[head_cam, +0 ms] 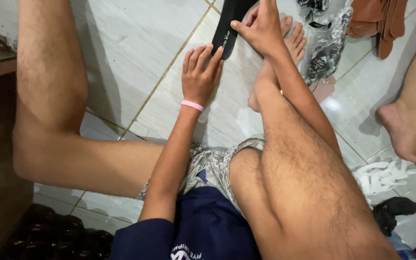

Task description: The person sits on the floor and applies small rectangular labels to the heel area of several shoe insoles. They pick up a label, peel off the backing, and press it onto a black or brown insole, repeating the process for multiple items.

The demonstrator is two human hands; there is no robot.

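The black insole [228,29] lies on the tiled floor [136,43] between the person's legs, its long axis running from the near end by the left fingertips up and slightly rightward to the top edge of the view, where its far end goes out of sight. The left hand [199,77], with a pink band [192,105] at the wrist, rests flat, fingers together, its grip not closed on anything; the fingertips touch the near end of the insole from below and left. The right hand [262,28] lies over the insole's right edge higher up, its grip pinching that edge between thumb and fingers. Both hands touch it. The person's right foot [292,41] sits just right of the insole.
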